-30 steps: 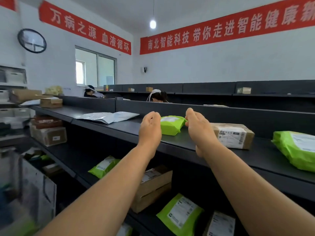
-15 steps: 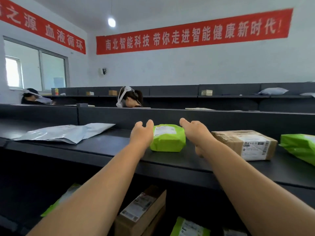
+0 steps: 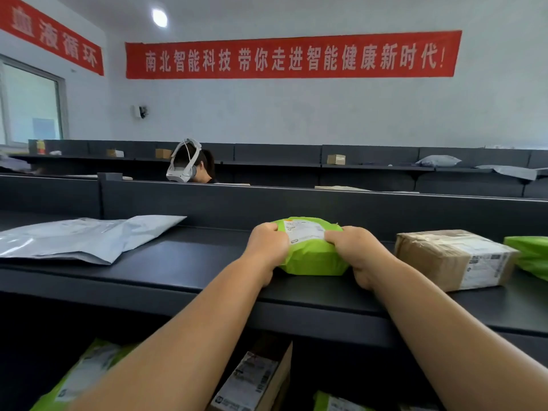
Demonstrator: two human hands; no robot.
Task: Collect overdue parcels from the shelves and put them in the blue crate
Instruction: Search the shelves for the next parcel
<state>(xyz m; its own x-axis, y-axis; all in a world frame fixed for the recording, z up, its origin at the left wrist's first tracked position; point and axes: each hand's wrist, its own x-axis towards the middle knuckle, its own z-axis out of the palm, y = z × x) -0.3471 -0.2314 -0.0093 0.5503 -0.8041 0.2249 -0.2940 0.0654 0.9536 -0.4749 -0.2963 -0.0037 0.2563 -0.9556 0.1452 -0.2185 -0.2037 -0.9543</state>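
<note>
Gripping the green parcel on the dark shelf, my left hand and right hand clasp its two ends, beside a brown box.

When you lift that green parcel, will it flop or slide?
Probably a bit squashy: the green parcel bulges roundly between the left hand and right hand. Its glossy wrap may be slippery. It likely keeps its shape, being plump, not flat.

Both bare forearms extended forward, converging. Left hand and right hand knuckles up, fingers curled over the top of a parcel, gripping opposite ends.
</note>
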